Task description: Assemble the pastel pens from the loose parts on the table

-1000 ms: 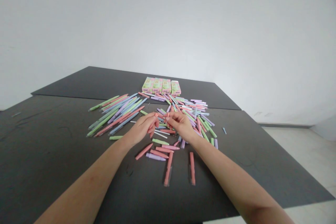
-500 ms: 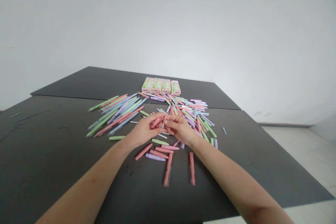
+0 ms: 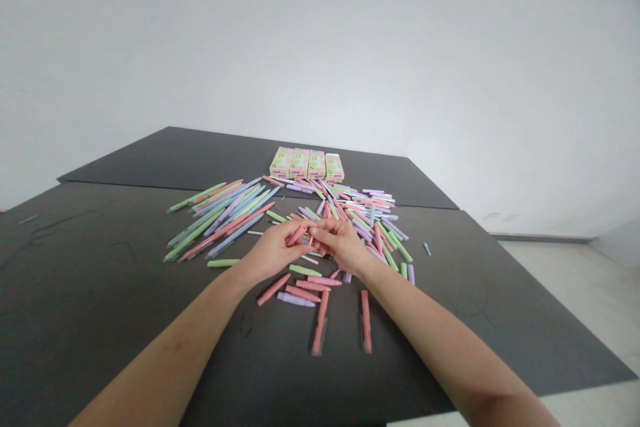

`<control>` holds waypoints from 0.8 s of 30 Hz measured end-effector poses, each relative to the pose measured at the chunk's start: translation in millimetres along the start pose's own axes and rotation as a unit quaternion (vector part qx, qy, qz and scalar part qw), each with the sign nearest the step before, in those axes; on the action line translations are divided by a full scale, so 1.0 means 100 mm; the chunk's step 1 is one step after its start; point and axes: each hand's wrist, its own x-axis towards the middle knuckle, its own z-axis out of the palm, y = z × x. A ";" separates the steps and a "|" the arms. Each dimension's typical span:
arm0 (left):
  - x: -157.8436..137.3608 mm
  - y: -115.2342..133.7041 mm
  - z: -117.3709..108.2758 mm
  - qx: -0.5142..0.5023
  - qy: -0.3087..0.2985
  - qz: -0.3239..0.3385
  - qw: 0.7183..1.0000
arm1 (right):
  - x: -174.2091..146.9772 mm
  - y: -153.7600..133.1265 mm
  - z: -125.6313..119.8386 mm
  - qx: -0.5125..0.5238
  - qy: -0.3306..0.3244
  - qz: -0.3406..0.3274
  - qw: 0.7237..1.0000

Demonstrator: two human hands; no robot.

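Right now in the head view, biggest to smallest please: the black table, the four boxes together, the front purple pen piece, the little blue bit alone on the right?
1. Black table
2. Four boxes together
3. Front purple pen piece
4. Little blue bit

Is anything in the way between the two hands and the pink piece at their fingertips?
Nothing visible is. The left hand already holds the pink piece, with the right hand close beside it. The green pen part lies nearer the camera. Fingers hide some of the contact.
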 end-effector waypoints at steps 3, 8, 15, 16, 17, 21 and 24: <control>0.00 0.00 0.01 -0.003 -0.006 0.001 1.000 | 0.02 0.04 -0.03 0.000 0.012 0.012 1.000; -0.01 0.05 0.01 0.029 -0.010 0.005 1.000 | 0.02 0.02 -0.05 -0.001 0.035 0.040 0.999; -0.02 0.14 -0.06 0.019 -0.068 -0.026 0.997 | 0.01 -0.09 -0.02 0.076 0.095 -0.065 0.990; -0.02 0.15 -0.06 0.004 -0.083 -0.033 0.996 | 0.01 -0.10 -0.02 0.083 0.098 -0.073 0.989; -0.03 0.17 -0.07 -0.009 -0.096 -0.038 0.995 | 0.01 -0.10 -0.02 0.088 0.098 -0.077 0.988; -0.04 0.24 -0.07 -0.021 -0.102 -0.035 0.994 | 0.02 -0.08 0.00 0.096 0.090 -0.075 0.988; -0.04 0.27 -0.06 -0.013 -0.093 -0.028 0.995 | 0.02 -0.06 0.02 0.099 0.089 -0.070 0.989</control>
